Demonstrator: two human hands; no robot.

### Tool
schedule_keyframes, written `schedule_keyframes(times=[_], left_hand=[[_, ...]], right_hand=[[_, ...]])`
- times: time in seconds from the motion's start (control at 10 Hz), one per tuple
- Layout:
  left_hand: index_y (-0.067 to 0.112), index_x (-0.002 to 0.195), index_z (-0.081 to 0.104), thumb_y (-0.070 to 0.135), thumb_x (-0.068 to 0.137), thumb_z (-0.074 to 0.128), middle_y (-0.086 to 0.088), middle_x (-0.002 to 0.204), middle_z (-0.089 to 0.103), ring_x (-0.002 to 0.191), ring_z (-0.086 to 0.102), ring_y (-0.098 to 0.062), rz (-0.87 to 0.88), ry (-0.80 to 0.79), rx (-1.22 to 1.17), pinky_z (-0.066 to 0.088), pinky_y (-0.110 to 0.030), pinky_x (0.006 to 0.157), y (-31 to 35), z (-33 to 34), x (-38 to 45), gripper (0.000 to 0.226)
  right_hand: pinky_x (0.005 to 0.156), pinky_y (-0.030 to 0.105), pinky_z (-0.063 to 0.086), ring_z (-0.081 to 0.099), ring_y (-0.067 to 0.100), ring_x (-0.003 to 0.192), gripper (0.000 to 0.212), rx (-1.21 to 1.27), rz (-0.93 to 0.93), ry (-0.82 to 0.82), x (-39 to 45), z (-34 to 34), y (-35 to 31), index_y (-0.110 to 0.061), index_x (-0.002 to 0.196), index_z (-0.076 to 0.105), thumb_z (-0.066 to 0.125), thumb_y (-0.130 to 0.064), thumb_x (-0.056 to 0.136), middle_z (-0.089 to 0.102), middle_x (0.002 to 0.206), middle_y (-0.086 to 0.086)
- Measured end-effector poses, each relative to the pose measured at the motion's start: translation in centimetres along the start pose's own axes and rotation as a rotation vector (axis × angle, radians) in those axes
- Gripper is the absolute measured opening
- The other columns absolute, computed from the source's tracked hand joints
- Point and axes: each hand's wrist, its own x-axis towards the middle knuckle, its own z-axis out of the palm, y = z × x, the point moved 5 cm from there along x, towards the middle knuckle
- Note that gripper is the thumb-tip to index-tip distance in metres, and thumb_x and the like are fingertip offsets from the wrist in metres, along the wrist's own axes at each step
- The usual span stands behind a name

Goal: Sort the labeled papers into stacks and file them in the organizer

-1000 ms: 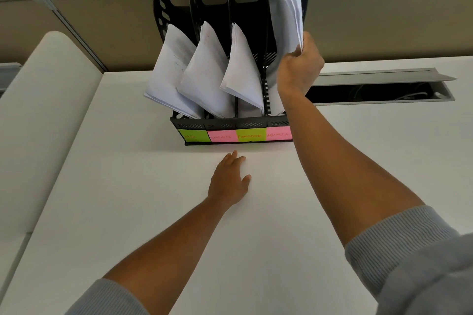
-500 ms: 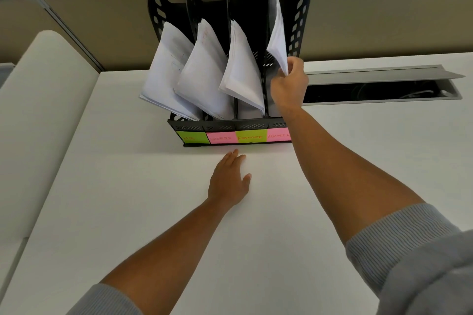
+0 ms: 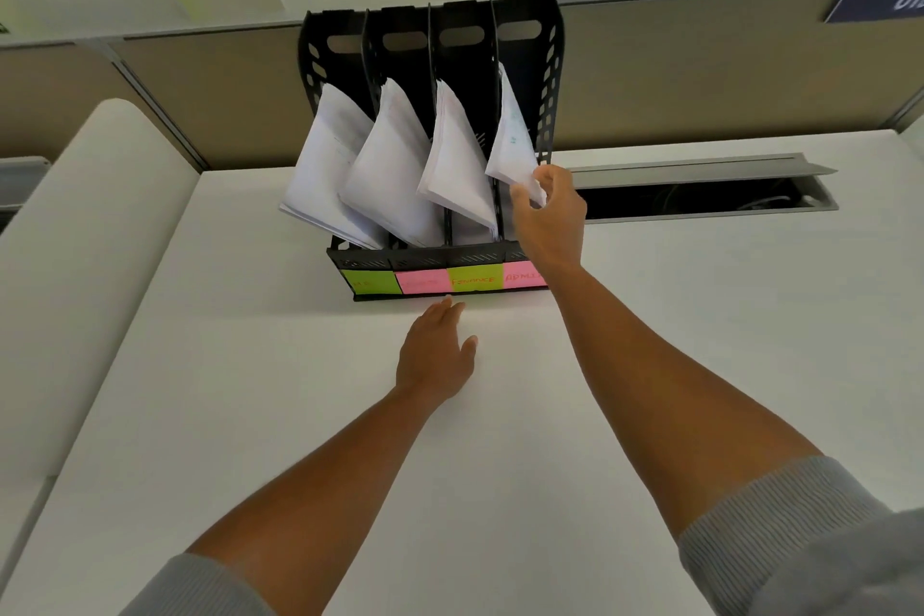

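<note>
Bench (image 3: 300,440): white, matte.
Organizer (image 3: 435,260): black, four slots, at bench rear against beige partition (image 3: 700,80).
Papers (image 3: 510,140): rightmost slot, lower corner pinched by right hand (image 3: 550,210).
Left hand (image 3: 437,350): flat, fingers spread on bench.
Cable trough (image 3: 700,190): lid open.

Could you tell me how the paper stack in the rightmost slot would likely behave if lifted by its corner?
The rightmost stack would probably flop: the right hand pinches only its lower corner. It looks thin, so likely light. Loose sheets may fan apart, as the neighbouring stacks in the organizer already splay.
</note>
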Motion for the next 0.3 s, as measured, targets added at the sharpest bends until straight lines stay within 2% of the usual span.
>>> schedule_keyframes(times=[0.2,0.3], left_hand=[[0.017,0.151,0.028,0.036,0.103,0.035,-0.002,0.160,0.025,0.147,0.022,-0.020,0.025,0.052,0.027,0.024,-0.038,0.117,0.9,-2.0,-1.2,0.053],[0.017,0.153,0.023,0.036,0.104,0.029,-0.002,0.161,0.020,0.149,0.018,-0.020,0.043,0.063,0.030,0.019,-0.037,0.118,1.4,-2.9,-1.4,0.053]], right_hand=[[0.093,0.026,0.046,0.055,0.018,0.116,0.034,-0.177,-0.121,-0.042,-4.2,-1.0,0.0,-0.014,0.124,0.054,0.054,-0.029,0.093,0.060,0.125,0.002],[0.103,0.037,0.042,0.044,0.018,0.129,0.035,-0.313,-0.261,-0.103,-6.4,-0.8,0.3,-0.014,0.127,0.053,0.046,-0.031,0.097,0.053,0.137,0.002]])
